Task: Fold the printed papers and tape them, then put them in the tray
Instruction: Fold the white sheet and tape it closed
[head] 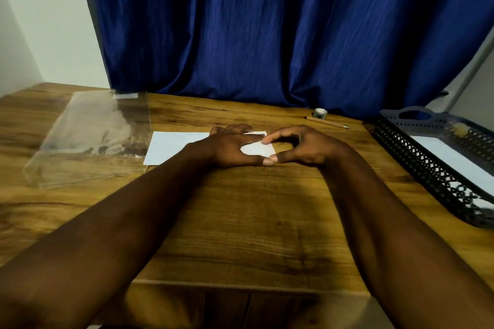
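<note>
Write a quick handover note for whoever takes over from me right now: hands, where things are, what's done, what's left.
Left hand: flat, pressing the paper on the table.
Right hand: index and thumb tips press the paper's right end.
Tape roll: at the far edge, untouched.
Tray: on the right, a white sheet already inside.
Done: folding seems under way.
Left: finish the fold, tape it, put it in the tray.
</note>
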